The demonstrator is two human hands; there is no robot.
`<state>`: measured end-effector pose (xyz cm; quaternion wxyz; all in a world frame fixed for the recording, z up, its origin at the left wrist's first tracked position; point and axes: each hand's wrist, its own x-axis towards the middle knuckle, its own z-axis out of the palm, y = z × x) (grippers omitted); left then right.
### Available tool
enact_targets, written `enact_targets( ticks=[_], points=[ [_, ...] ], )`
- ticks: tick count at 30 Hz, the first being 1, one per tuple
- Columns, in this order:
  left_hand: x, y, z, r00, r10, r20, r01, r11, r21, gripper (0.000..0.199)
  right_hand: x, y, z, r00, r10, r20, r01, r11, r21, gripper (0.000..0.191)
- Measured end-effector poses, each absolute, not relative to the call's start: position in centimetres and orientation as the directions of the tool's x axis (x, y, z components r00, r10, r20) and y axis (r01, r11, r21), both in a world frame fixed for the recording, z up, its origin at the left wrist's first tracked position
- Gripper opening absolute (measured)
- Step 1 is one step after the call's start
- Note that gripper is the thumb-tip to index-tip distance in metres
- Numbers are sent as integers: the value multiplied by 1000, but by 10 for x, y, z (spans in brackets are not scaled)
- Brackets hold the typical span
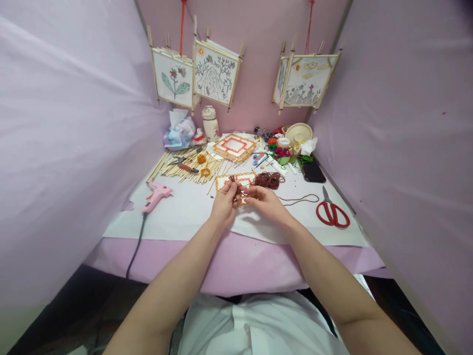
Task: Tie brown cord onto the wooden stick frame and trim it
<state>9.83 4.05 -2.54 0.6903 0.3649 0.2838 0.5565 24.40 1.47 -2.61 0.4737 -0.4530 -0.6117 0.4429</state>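
Between the fingers of my left hand (228,198) is a small bundle of brown cord (232,178), its looped ends sticking up past the fingertips. My right hand (264,201) is close beside it, thumb and fingers pinched at the lower part of the bundle; the exact grip is too small to make out. A loose heap of the same brown cord (269,180) lies just beyond my right hand, and one strand trails right across the table. Under and behind my hands is a white panel with orange and red trim (221,182), partly hidden.
Red-handled scissors (333,213) and a black phone (313,170) lie at right. A pink glue gun (158,196) with its cable is at left. Wooden sticks (173,170) with pliers (188,168), a trimmed diamond panel (235,147) and a bottle (210,124) stand farther back. Picture lanterns (217,71) hang above.
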Motion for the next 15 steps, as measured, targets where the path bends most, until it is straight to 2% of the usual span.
enact_targets(
  ticks=[3,5,10,15],
  points=[
    [100,41,-30,188,982,28,-583,89,808,26,245,14,-21,-27,947,321,256,317,-913,26],
    [102,40,-31,183,983,15,-596,98,797,23,245,13,-19,-12,931,364,234,357,-904,24],
    [108,33,-27,197,980,-7,-611,128,781,20,240,13,-22,-86,960,267,31,271,-962,28],
    [112,28,-24,238,971,-3,-613,153,775,19,237,14,-25,-93,966,239,80,247,-966,25]
  ],
)
